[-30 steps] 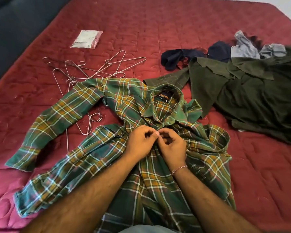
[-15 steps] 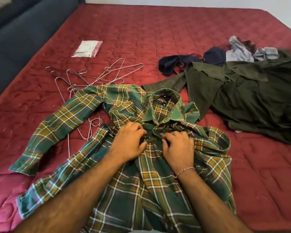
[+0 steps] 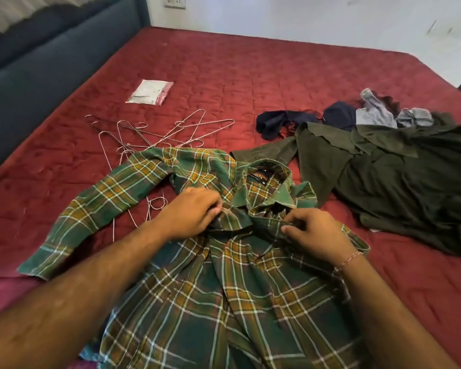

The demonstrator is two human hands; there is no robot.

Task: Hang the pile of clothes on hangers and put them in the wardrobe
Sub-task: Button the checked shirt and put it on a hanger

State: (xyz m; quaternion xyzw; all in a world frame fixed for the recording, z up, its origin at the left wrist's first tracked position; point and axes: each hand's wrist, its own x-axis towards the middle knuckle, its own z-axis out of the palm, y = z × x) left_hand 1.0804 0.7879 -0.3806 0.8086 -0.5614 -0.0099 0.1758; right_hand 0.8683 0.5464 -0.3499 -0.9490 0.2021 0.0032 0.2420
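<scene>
The plaid shirt [image 3: 224, 294] lies face up on the bed [image 3: 250, 75] right in front of me, collar away from me, one sleeve thrown out to my left. My left hand [image 3: 190, 211] sits on the left front panel just below the collar, fingers [image 3: 210, 209] curled into the cloth; my right hand [image 3: 314, 233] pinches the edge of the other panel. I hold the two fronts apart like this, I think, so the neck opens and a hanger can slide in.

The hangers [image 3: 155, 134] lie in a loose wire tangle just beyond the outstretched sleeve, some partly under it, near enough for my left hand to reach. The rest of the pile sits to my right: an olive garment [image 3: 399, 182] spread wide, its edge touching the shirt's collar, with dark blue [image 3: 280, 123] and grey [image 3: 378, 113] pieces behind it.

A small plastic packet [image 3: 151, 91] rests farther up the red quilted cover. A dark blue headboard [image 3: 51, 75] runs along the left, a white wall [image 3: 304, 20] with a socket [image 3: 175, 1] stands beyond. No wardrobe is in view.
</scene>
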